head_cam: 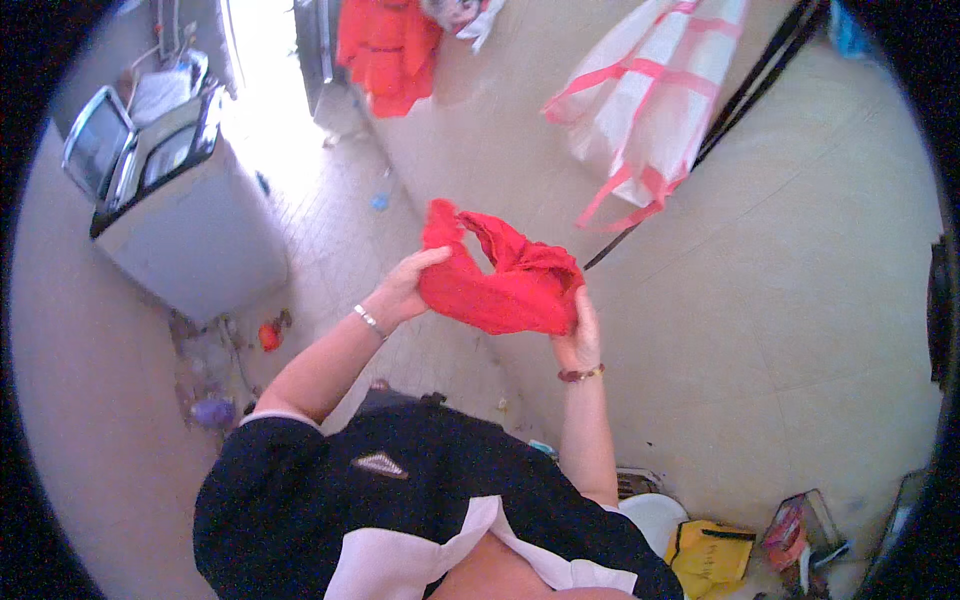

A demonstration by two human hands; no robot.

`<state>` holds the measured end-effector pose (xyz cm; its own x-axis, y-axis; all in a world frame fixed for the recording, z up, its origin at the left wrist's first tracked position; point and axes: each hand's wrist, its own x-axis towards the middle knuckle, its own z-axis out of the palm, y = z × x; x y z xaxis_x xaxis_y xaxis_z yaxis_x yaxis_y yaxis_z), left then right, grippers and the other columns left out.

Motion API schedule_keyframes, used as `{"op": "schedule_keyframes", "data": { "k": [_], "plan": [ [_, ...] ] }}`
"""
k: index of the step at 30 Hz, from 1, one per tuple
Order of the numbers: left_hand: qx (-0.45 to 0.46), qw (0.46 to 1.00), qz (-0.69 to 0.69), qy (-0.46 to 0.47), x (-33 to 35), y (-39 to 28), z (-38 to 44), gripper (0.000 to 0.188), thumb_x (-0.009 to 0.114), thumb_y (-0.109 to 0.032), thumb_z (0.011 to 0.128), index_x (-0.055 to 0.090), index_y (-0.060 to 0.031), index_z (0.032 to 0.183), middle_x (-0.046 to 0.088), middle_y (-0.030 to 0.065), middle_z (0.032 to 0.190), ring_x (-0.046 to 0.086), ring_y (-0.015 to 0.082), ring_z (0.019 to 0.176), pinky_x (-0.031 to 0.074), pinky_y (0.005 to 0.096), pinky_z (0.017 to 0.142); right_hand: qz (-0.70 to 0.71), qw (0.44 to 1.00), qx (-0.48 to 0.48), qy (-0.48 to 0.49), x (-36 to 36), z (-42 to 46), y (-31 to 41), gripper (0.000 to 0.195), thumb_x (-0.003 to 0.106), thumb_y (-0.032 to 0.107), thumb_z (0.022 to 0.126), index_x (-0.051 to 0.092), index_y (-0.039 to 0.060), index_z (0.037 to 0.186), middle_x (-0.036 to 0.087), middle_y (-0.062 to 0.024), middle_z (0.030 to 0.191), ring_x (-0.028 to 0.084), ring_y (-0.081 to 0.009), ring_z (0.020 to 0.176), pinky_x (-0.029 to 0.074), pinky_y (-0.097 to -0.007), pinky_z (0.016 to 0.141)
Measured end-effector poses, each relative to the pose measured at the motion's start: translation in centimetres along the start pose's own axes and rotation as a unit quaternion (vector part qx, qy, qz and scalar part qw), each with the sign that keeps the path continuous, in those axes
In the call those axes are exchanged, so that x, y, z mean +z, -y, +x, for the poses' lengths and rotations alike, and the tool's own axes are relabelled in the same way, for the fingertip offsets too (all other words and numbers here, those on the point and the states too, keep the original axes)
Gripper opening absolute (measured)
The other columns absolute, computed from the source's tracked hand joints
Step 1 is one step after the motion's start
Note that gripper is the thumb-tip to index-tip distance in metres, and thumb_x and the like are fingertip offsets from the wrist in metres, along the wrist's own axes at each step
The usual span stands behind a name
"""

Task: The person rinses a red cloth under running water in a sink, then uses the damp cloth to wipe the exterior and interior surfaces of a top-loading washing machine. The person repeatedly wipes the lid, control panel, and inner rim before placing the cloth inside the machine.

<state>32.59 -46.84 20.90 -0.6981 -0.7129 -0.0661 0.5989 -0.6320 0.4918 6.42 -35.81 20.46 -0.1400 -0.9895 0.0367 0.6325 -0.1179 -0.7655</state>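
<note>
A crumpled red cloth (499,296) is stretched between my two hands in the middle of the view. My left hand (409,285) grips its left end, the thumb lying on top. At the right end my right hand (579,326) holds the fabric, its fingers partly hidden behind it. The cloth sags between them, with a gap near its upper left. What kind of item it is cannot be told. Beyond it, to the upper right, hangs a white bag with pink straps (645,112).
A washing machine (195,232) with its lid raised stands at the left. Red fabric (390,56) hangs at the top, beside the wall. Dark straps (757,82) run diagonally at the upper right. A yellow bag (709,559) and a white round object (652,517) lie at the lower right.
</note>
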Motion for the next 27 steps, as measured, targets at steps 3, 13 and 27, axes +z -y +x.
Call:
{"op": "schedule_keyframes", "data": {
  "k": [3, 13, 27],
  "plan": [
    [0.024, 0.999, -0.039, 0.012, 1.6, -3.1, -0.8, 0.028, 0.059, -0.018, 0.094, 0.056, -0.0046, 0.119, 0.063, 0.0117, 0.119, 0.061, 0.0245, 0.111, 0.047, 0.0442, 0.1, -0.363, 0.927, 0.027, -0.092, -0.2, 0.6, -0.1, 0.02, 0.064, 0.03, 0.093, 0.055, 0.0123, 0.097, 0.062, 0.004, 0.088, 0.06, -0.0107, 0.063, 0.046, -0.025, 0.047],
    [-0.011, 0.94, 0.274, 0.201, 10.7, -3.8, 1.4, 0.052, 0.072, -0.008, 0.081, 0.048, -0.0024, 0.127, 0.062, 0.0084, 0.109, 0.064, 0.0206, 0.097, 0.055, 0.0362, 0.083, -0.401, 0.906, -0.057, 0.125, 11.4, -1.0, 0.7, 0.068, 0.073, 0.031, 0.085, 0.042, 0.0029, 0.139, 0.053, -0.0102, 0.134, 0.051, -0.0199, 0.123, 0.038, -0.0378, 0.106],
    [0.053, 0.913, 0.35, 0.202, 8.7, -12.4, 7.6, 0.047, 0.064, -0.007, 0.089, 0.046, 0.0001, 0.132, 0.059, 0.0092, 0.124, 0.058, 0.0197, 0.113, 0.048, 0.0376, 0.098, -0.337, 0.901, -0.232, -0.144, 16.0, -2.2, 4.8, 0.027, 0.068, 0.012, 0.089, 0.065, -0.0021, 0.112, 0.063, -0.0072, 0.115, 0.059, -0.0139, 0.103, 0.047, -0.0302, 0.091]
  ]
}}
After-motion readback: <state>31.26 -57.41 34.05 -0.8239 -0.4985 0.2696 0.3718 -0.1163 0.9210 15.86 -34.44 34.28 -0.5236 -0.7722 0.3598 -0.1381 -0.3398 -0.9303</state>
